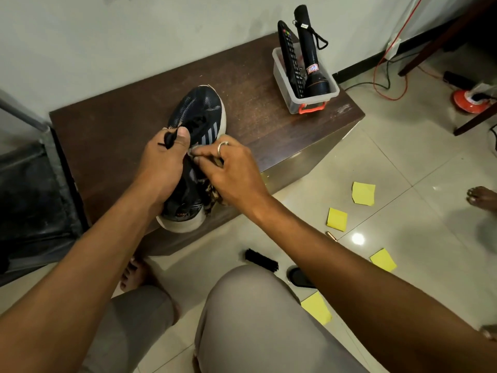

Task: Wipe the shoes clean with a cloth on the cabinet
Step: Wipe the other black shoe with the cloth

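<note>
While the left hand (161, 168) grips the black mesh sneaker (199, 111) (thumb pinning a lace), the right hand (234, 173) pinches a mottled cloth (209, 190) against its grey-striped side. Sneaker lies on the dark wood-grain cabinet (107, 135), white sole at the near edge. Beyond it, a clear plastic bin (282, 79) with orange latch holds a remote control (289, 52) and a black flashlight (308, 49), both leaning.

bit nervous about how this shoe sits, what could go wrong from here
The shoe has its heel past the cabinet's front edge, steadied by the left hand; a hard stroke could tip it off. The cloth in the right hand works beside the loose lace and might snag it.
</note>
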